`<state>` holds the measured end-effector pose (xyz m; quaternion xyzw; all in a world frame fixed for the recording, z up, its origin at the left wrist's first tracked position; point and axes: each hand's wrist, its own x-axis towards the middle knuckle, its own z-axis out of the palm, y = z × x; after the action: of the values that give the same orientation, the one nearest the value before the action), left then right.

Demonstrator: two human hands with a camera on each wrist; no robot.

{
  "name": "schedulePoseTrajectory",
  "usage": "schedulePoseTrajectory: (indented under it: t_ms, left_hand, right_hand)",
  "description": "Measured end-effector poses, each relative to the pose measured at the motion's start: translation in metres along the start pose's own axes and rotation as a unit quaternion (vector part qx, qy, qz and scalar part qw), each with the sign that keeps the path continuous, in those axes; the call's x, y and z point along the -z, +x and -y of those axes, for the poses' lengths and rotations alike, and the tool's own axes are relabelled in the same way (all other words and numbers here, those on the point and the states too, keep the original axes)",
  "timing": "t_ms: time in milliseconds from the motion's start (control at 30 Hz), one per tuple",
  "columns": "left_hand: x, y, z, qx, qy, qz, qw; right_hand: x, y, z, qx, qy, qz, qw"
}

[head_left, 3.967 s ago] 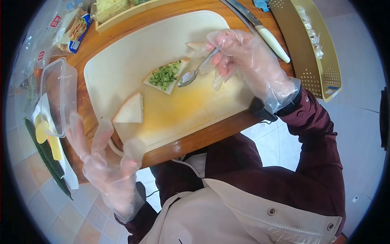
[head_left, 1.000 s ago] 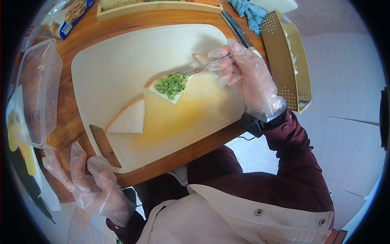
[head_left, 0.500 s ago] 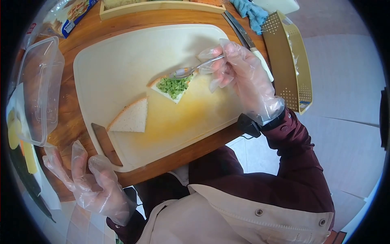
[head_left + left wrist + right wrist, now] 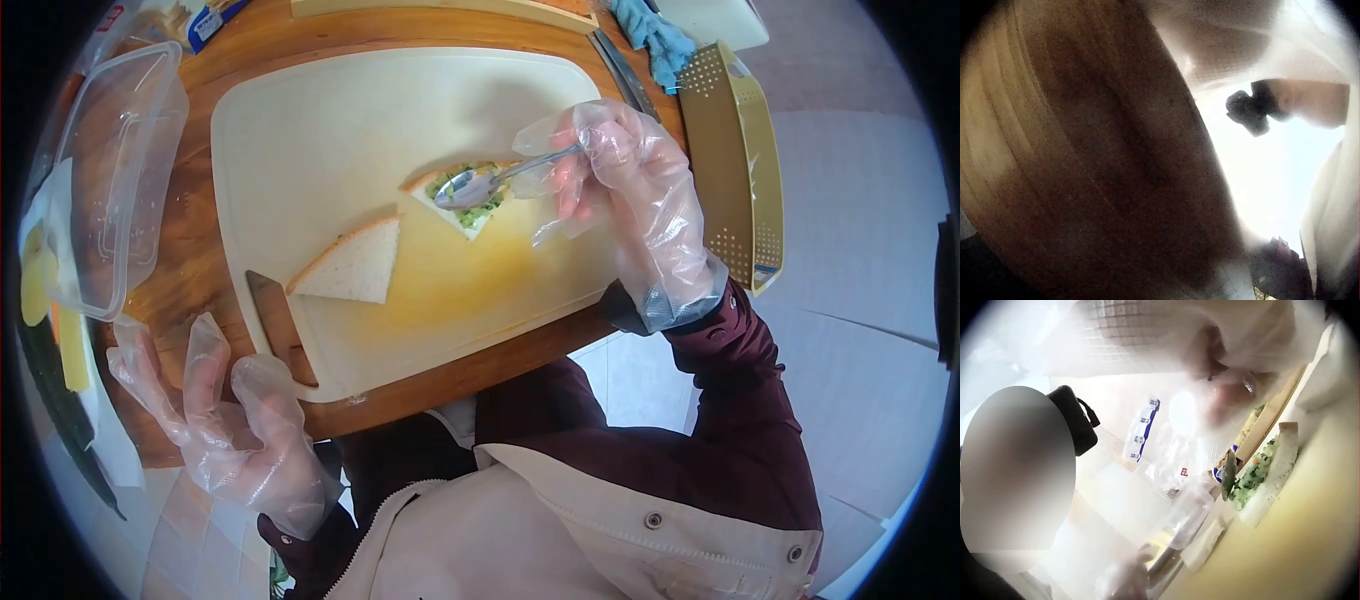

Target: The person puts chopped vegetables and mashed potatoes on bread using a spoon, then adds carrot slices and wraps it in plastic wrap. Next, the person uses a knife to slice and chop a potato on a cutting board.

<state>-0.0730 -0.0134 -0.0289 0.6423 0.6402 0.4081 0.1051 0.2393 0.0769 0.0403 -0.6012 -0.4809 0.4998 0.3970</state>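
Note:
My right hand (image 4: 645, 195), in a clear plastic glove, pinches the handle of a metal spoon (image 4: 470, 190). The spoon's bowl lies over chopped green vegetable (image 4: 482, 213) on a triangular slice of bread (image 4: 468, 231), covering part of it. In the right wrist view the green heap (image 4: 1252, 481) sits on the bread, with the spoon bowl (image 4: 1229, 476) at its edge. A second bread triangle (image 4: 350, 265), bare on top, lies nearer on the white cutting board (image 4: 320, 120). My gloved left hand (image 4: 235, 430) is held by the table's front left edge, fingers spread and holding nothing.
A clear plastic container (image 4: 118, 240) stands at left, beside a dark green cucumber (image 4: 65, 410). A knife (image 4: 622, 72) lies at the board's far right, near a blue cloth (image 4: 655, 42) and a perforated basket (image 4: 715, 150). A wooden tray (image 4: 460, 8) is at the back.
Four seconds ago the spoon was beside the bread's right edge. It has since moved left over the greens, its bowl now across their middle. The left hand keeps its spread pose. The head view has shifted.

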Motion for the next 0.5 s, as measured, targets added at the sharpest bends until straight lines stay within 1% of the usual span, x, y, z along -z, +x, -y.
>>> schedulePoseTrajectory:
  t_ms: [133,200,233,267,333,400,433,500]
  left_hand:
    - [-0.004,0.001,-0.001,0.005,-0.009,-0.018,1.0]
    - [-0.003,0.002,-0.002,-0.011,0.022,-0.011,1.0]
    - [-0.003,0.001,-0.001,-0.012,0.023,-0.011,1.0]
    - [-0.003,0.001,-0.002,0.007,-0.008,-0.017,1.0]
    - [-0.005,-0.001,-0.001,0.02,-0.038,-0.024,0.999]
    - [-0.007,-0.002,-0.002,0.017,-0.114,-0.025,0.993]
    - [-0.007,-0.002,0.0,0.017,-0.114,-0.025,0.993]
    - [-0.007,-0.002,0.005,-0.016,-0.034,-0.041,0.998]
  right_hand:
    - [-0.001,-0.002,-0.003,0.03,-0.029,0.005,0.999]
    - [-0.004,-0.004,0.001,0.03,-0.017,-0.024,0.999]
    - [-0.005,-0.005,0.002,0.031,-0.017,-0.024,0.999]
    - [-0.005,-0.004,0.006,0.036,-0.023,-0.018,0.999]
    - [-0.004,-0.005,0.005,0.045,-0.026,-0.015,0.999]
    - [-0.002,-0.003,0.002,0.056,-0.038,0.011,0.998]
    - [0.0,-0.003,0.0,0.057,-0.038,0.011,0.998]
    - [0.005,-0.002,-0.001,0.043,-0.055,0.045,0.997]
